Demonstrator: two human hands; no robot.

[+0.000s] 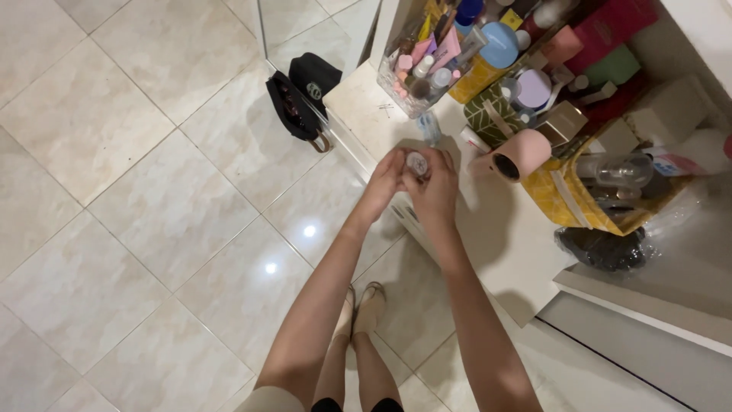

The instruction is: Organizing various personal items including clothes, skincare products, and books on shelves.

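both hands, the left hand (387,177) and right hand (436,185), pinch one small round white-capped jar (417,163) between them above one white counter (366,107); one pink cylinder (522,155) lies right.

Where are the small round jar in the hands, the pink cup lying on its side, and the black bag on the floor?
small round jar (417,162), head view, its top.
pink cup (526,152), head view, its side.
black bag (301,103), head view, its middle.

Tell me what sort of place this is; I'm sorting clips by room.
Probably a home dressing or vanity corner: a white counter crowded with cosmetic bottles in a clear organiser, a mirror leaning above a tiled floor. Both hands hold a small round jar.
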